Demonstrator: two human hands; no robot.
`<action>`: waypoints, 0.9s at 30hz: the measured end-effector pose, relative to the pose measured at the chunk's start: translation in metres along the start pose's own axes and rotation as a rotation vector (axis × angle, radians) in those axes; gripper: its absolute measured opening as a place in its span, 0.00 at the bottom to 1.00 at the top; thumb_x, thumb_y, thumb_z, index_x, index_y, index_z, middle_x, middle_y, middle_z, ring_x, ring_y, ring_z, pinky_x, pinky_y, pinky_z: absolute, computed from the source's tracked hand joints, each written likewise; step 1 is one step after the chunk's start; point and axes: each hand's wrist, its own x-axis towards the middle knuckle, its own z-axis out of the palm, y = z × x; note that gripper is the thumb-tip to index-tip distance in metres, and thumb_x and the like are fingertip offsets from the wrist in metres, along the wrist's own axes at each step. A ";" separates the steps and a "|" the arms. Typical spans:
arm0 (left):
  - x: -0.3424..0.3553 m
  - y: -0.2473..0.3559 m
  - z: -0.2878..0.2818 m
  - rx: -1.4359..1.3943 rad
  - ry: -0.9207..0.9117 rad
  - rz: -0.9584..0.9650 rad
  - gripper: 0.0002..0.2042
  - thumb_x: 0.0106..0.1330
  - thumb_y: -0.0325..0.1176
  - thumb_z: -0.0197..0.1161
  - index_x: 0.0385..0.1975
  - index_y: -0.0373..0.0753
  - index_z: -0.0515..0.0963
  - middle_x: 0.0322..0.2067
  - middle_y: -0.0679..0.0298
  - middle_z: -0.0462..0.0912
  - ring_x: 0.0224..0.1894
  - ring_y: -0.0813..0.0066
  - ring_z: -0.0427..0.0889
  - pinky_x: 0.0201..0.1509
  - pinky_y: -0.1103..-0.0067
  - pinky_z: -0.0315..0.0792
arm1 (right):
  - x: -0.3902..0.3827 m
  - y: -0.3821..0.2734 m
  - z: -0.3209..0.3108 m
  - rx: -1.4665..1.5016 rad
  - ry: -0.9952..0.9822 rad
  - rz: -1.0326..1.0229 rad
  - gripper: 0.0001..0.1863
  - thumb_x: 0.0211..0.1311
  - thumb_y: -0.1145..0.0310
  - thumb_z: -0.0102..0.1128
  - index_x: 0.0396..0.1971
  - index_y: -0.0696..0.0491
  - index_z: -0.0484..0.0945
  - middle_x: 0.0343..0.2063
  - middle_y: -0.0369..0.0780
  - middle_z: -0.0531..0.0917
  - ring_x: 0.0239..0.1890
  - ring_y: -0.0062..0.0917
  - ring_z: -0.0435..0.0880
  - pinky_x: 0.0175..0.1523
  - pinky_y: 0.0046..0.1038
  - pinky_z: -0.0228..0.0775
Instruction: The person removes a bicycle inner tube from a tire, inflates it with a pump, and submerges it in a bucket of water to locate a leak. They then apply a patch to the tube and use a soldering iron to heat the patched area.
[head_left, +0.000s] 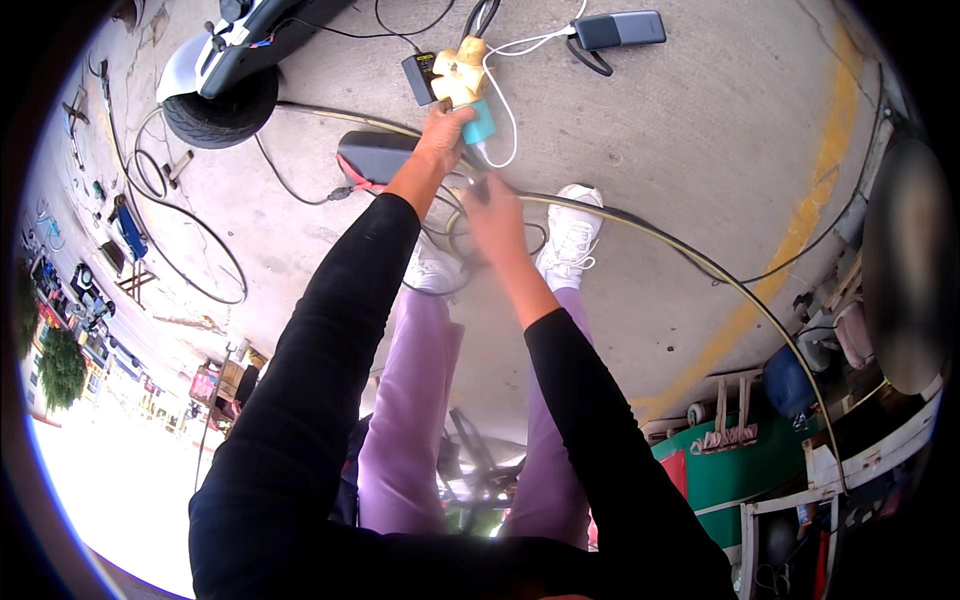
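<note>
Fingers: left hand (440,135) grips yellow plug block (460,72); right hand (493,210) pinches hose (700,265); scooter wheel (222,112) nearby.

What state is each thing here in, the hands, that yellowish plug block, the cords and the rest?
left hand: closed on the yellowish plug block
plug block: held up off the concrete, white cord plugged in
right hand: closed on a cord
yellowish hose: lying curved across the floor
grey power brick: lying flat, cord attached
tyre: upright on the concrete
white shoes: flat on the floor
</note>
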 end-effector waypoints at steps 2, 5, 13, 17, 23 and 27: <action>-0.006 0.005 -0.001 -0.116 -0.069 -0.082 0.23 0.51 0.26 0.65 0.49 0.36 0.68 0.37 0.62 0.77 0.38 0.70 0.78 0.44 0.70 0.74 | 0.015 -0.004 0.001 -0.111 0.048 -0.176 0.18 0.55 0.65 0.61 0.41 0.61 0.75 0.36 0.52 0.76 0.41 0.45 0.79 0.46 0.38 0.70; -0.014 0.012 -0.001 -0.167 -0.080 -0.252 0.17 0.54 0.28 0.66 0.43 0.38 0.71 0.33 0.64 0.77 0.34 0.70 0.79 0.40 0.71 0.76 | 0.029 -0.018 -0.002 -0.249 0.090 -0.204 0.16 0.54 0.65 0.61 0.39 0.58 0.74 0.37 0.49 0.76 0.39 0.46 0.80 0.42 0.40 0.72; -0.032 0.023 0.012 -0.155 -0.214 -0.374 0.20 0.64 0.51 0.58 0.43 0.41 0.73 0.38 0.63 0.78 0.41 0.71 0.78 0.49 0.72 0.74 | 0.054 -0.038 -0.007 -0.579 0.008 -0.044 0.24 0.49 0.57 0.66 0.42 0.58 0.74 0.35 0.48 0.79 0.35 0.46 0.82 0.39 0.41 0.74; -0.030 0.024 0.012 -0.289 -0.272 -0.315 0.23 0.66 0.55 0.53 0.48 0.42 0.72 0.40 0.64 0.79 0.46 0.70 0.76 0.56 0.70 0.69 | 0.077 -0.029 -0.014 -0.316 -0.065 0.048 0.28 0.45 0.50 0.68 0.37 0.60 0.78 0.29 0.49 0.83 0.35 0.42 0.83 0.39 0.38 0.74; -0.007 0.018 0.005 -0.401 -0.287 -0.292 0.23 0.64 0.45 0.60 0.55 0.42 0.68 0.48 0.59 0.77 0.48 0.65 0.77 0.56 0.62 0.69 | 0.099 -0.012 -0.022 -0.073 -0.310 0.305 0.30 0.43 0.49 0.71 0.36 0.63 0.79 0.28 0.45 0.83 0.30 0.27 0.82 0.37 0.29 0.72; -0.003 0.008 0.008 -0.547 -0.282 -0.206 0.24 0.63 0.41 0.62 0.56 0.40 0.67 0.49 0.59 0.77 0.50 0.62 0.77 0.55 0.62 0.70 | 0.098 -0.006 -0.022 0.082 -0.293 0.294 0.27 0.44 0.54 0.71 0.37 0.63 0.80 0.29 0.41 0.82 0.30 0.22 0.80 0.35 0.25 0.70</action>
